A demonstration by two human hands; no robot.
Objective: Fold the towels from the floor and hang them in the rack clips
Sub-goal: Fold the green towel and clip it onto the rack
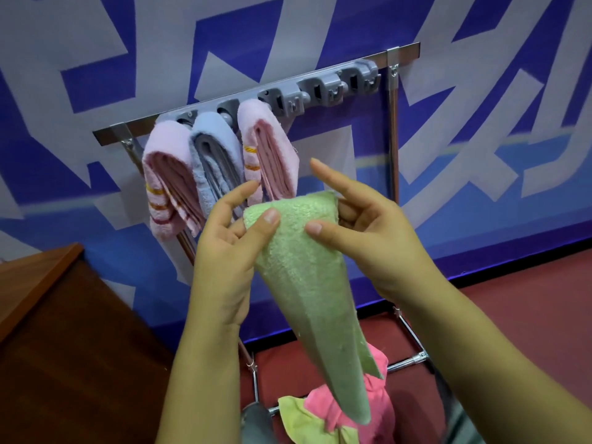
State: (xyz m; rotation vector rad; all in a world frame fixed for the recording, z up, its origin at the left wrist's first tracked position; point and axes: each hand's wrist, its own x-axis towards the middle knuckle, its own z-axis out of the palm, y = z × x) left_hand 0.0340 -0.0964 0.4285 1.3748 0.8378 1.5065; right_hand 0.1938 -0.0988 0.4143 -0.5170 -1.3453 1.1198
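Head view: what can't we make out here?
- Towel pile on the floor: cut by the bottom edge and partly behind the green towel; count unclear.
- Clips holding the three hung towels: covered by the towels' folds.
- Left hand and right hand fingers behind the green towel: hidden by it.
- Rack lower left leg: behind the left arm.

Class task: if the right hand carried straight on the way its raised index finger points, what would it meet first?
Probably the right-hand pink towel hanging on the rack; the right hand points its index finger up-left at it, though depth is unclear.
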